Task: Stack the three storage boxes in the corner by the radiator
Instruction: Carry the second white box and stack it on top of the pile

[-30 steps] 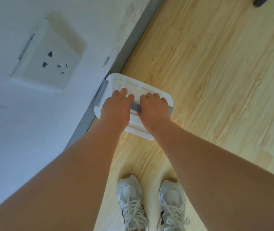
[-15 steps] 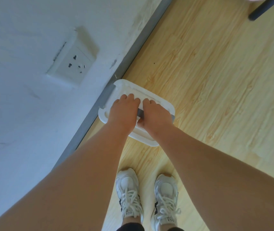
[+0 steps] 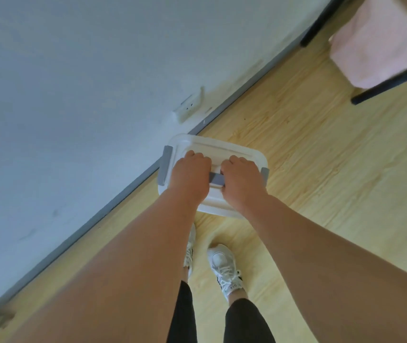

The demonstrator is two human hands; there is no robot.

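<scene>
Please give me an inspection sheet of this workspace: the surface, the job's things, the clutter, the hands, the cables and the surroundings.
Surface: light wooden floor, bare around the box.
Job's things: one white storage box with grey side clips and a grey lid handle, close to the skirting board; no other boxes and no radiator in view.
Clutter: nothing seen.
Hands: left hand and right hand both closed on the lid handle, side by side.
Cables: nothing seen.
Surroundings: white wall with a wall socket, grey skirting board, dark-framed furniture with pink cloth at top right, white trainers on the floor.
</scene>
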